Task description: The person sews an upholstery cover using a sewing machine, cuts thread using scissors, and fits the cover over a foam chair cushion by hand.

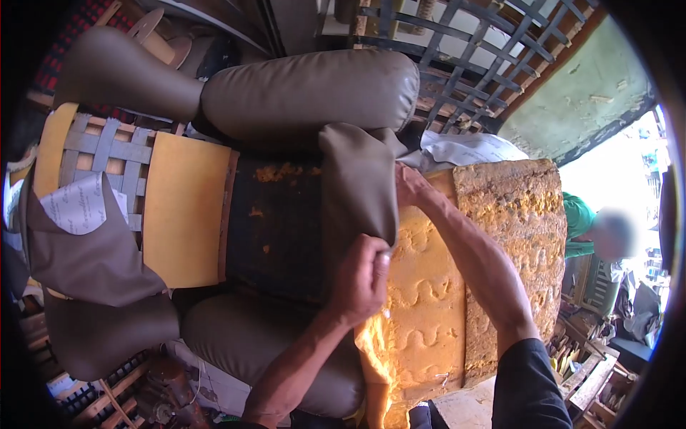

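Observation:
A brown leather-like cover hangs folded over the middle of a partly covered armchair. My left hand is closed in a fist on its lower edge. Higher up, my right hand reaches to the cover's right edge, its fingers mostly hidden behind the material. Beneath my right forearm lies a worn yellow foam cushion with wavy marks and a rough, crumbly section. Left of the cover, a dark seat panel shows bits of yellow foam. Two padded brown armrests, the upper armrest and the lower armrest, flank it.
A yellow foam sheet and grey webbing fill the chair's left part, beside loose brown fabric. Behind stands a frame with black webbing. A person in a green shirt is at the right, near wood scraps.

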Available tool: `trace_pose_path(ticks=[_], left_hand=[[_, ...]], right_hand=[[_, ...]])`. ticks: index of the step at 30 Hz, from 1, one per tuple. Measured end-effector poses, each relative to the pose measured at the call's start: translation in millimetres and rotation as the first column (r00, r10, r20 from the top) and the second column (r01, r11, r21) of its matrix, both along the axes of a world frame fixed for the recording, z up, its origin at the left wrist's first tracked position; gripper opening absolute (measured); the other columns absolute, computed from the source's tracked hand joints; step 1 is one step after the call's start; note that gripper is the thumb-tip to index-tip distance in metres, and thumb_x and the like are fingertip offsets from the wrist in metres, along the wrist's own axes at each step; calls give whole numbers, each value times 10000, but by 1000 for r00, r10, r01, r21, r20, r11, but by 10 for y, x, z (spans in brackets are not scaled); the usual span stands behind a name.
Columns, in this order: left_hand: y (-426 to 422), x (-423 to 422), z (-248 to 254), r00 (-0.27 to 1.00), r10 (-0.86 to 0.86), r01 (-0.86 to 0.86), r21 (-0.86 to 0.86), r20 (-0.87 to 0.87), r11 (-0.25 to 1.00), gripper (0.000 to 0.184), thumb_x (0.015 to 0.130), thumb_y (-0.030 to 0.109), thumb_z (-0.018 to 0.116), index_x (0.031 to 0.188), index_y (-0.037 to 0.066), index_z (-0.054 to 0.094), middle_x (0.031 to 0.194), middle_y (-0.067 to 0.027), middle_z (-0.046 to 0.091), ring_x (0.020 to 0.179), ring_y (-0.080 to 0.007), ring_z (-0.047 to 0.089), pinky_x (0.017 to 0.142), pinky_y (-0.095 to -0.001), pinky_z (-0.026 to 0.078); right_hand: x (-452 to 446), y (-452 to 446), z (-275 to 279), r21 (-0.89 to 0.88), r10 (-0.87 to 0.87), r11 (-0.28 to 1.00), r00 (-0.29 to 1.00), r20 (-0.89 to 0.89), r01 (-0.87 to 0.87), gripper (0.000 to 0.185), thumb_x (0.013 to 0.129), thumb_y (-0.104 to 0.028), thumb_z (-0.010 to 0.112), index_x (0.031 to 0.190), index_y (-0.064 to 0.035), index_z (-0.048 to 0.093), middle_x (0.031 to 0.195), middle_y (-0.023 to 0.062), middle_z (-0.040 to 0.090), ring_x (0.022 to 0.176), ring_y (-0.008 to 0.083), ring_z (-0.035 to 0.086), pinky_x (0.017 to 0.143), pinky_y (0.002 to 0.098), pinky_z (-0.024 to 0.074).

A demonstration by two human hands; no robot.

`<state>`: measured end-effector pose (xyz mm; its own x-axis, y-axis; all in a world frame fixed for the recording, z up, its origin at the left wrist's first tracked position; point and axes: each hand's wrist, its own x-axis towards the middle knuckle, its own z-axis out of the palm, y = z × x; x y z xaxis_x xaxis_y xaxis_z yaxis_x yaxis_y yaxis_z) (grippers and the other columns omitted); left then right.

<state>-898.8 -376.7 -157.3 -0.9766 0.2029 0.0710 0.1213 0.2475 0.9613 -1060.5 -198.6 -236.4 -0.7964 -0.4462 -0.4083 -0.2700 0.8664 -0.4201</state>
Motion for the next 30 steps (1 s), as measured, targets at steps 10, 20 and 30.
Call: trace_pose_path(ticks=[10,20,30], left_hand=[[41,136,107,986,68,-16,-325,150,946,265,965,276,666,957,18,607,705,-230,651,635,-413,679,530,-456,511],[-10,543,0,958,12,63,-254,286,965,253,997,224,601,951,25,451,642,-220,559,559,-398,621,479,-447,437],[-327,76,-136,847,-407,324,275,341,905,201,1023,243,573,989,46,550,747,-7,543,647,-99,467,597,-309,411]], right_hand=[[522,-1,286,-295,-506,860,774,-381,417,363,763,-291,709,1042,-59,693,939,223,709,870,442,665,833,502,530],[219,106,46,-328,-579,784,812,-77,528,369,844,-166,687,1179,-11,671,1107,214,701,1049,361,660,903,447,529],[110,258,163,-371,-512,800,859,-15,471,381,859,-160,684,1206,-6,658,1144,208,690,1077,340,652,918,436,527]])
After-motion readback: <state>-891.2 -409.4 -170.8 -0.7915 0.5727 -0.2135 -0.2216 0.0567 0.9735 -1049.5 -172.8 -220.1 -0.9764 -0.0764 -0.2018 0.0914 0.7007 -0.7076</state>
